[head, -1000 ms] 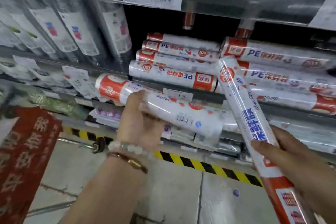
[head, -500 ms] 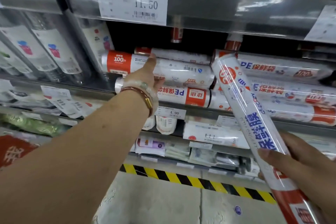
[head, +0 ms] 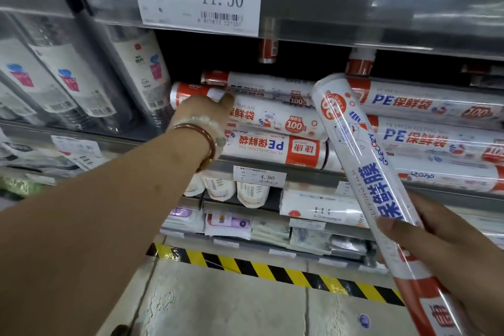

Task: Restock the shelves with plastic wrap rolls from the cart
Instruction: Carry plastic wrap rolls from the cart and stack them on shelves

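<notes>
My left hand presses a roll onto the shelf stack, above the 4.90 price tag, seating it. Finger curl: cannot tell. Right hand grips another roll, right of that tag, ready to shelve.

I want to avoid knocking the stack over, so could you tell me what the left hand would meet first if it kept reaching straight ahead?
The left hand already touches the roll on the stack; going on would probably push it deeper.
</notes>
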